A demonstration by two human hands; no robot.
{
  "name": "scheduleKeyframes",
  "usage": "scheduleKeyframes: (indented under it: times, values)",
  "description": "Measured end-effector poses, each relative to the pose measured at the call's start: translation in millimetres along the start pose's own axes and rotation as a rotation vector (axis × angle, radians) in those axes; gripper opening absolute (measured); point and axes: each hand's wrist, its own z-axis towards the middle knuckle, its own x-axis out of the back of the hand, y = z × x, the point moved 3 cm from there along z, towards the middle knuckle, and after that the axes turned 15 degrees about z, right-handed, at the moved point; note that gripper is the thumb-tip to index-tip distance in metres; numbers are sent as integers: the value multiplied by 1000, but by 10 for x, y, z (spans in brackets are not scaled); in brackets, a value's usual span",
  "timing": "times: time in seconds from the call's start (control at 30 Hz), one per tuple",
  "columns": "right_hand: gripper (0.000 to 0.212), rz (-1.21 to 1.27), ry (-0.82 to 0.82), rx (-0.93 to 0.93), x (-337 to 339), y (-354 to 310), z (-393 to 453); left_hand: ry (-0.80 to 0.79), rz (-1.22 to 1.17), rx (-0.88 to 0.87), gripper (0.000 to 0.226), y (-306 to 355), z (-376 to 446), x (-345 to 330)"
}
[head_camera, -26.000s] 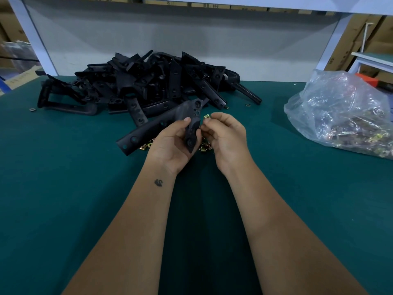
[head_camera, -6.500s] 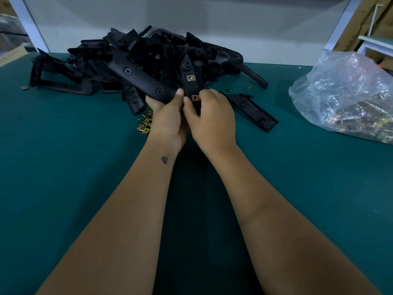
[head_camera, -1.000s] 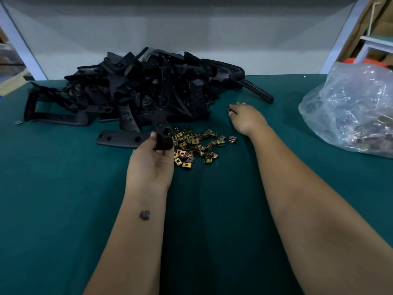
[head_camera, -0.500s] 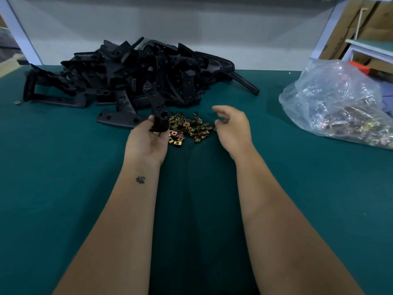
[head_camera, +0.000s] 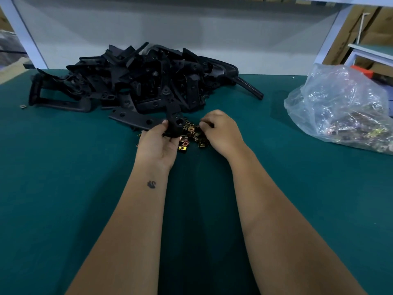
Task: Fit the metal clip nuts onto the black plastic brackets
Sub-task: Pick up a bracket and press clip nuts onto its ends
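My left hand [head_camera: 157,145] grips a black plastic bracket [head_camera: 175,124] by its lower end and holds it upright just above the table. A small heap of brass-coloured metal clip nuts [head_camera: 191,136] lies right beside it, partly hidden by both hands. My right hand [head_camera: 223,133] is down on the heap with its fingers curled, the tips pinching a clip nut among the others. A big pile of black brackets [head_camera: 138,81] sits behind the hands.
A long flat bracket [head_camera: 131,120] lies in front of the pile, left of my left hand. A clear plastic bag [head_camera: 344,107] of more clip nuts sits at the right. The table has a green mat [head_camera: 63,188]. A stray nut [head_camera: 23,106] lies far left.
My right hand has come back from the far side of the table and dropped onto the heap of clip nuts. My left hand keeps hold of the bracket.
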Motion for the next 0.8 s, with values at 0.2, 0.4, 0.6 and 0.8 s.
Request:
scheduleKeyframes:
  times: [0.2,0.4,0.6,0.8]
  values:
    - [29,151,168,-11,120,-13,-29,9,5,4,24,3,-16,9]
    - [40,-266,-134,-24,-70,-46,20,10,9,-3,27,-5,4,19]
    - [30,-61,54,-18,-8,-34,11,-9,8,-1,28,-4,-14,13]
    - [40,-61,0,-68,-39,-78,198,46,-2,-20,38,31,25,45]
